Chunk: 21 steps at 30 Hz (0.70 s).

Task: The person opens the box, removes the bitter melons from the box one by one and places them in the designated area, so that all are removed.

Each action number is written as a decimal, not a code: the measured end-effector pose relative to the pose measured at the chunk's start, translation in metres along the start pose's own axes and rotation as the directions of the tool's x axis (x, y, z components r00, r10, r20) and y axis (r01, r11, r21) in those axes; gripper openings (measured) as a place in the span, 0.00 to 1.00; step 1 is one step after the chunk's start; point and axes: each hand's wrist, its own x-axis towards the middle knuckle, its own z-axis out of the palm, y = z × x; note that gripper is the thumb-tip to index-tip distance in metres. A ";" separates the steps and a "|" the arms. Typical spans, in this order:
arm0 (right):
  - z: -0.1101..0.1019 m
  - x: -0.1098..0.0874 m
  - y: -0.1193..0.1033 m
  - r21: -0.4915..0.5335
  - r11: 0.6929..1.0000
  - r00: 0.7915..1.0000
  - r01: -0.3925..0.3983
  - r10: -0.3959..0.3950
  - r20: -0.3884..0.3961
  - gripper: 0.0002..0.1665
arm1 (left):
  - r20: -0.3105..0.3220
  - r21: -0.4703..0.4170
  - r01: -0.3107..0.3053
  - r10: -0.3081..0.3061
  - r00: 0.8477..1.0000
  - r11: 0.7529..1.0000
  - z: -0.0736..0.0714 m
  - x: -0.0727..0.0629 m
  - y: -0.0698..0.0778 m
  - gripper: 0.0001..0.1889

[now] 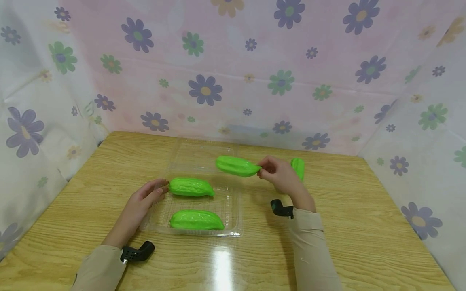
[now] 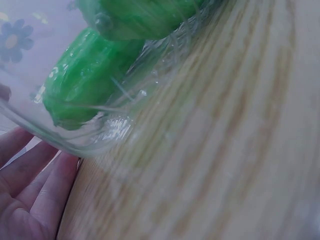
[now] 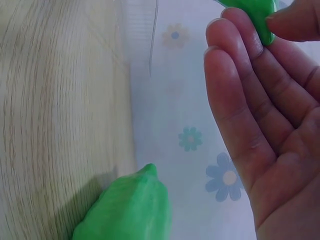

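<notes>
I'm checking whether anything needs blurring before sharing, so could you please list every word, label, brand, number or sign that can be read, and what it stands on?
There are none to read in any view.
The green vegetables and the clear plastic box show no readable lettering.
The cloth shows printed flowers only.
Any marks on the black wrist cameras are too small to read.

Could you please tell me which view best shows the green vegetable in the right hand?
The head view: it shows the green vegetable almost whole, its tip pinched by the right hand. The right wrist view catches only one end; the left wrist view apparently shows none of it.
</notes>
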 end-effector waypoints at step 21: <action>-0.010 -0.005 0.014 0.097 0.992 0.996 -0.086 0.089 -0.029 0.10 | -0.006 -0.001 0.002 -0.002 1.000 1.000 0.001 0.000 -0.001 0.24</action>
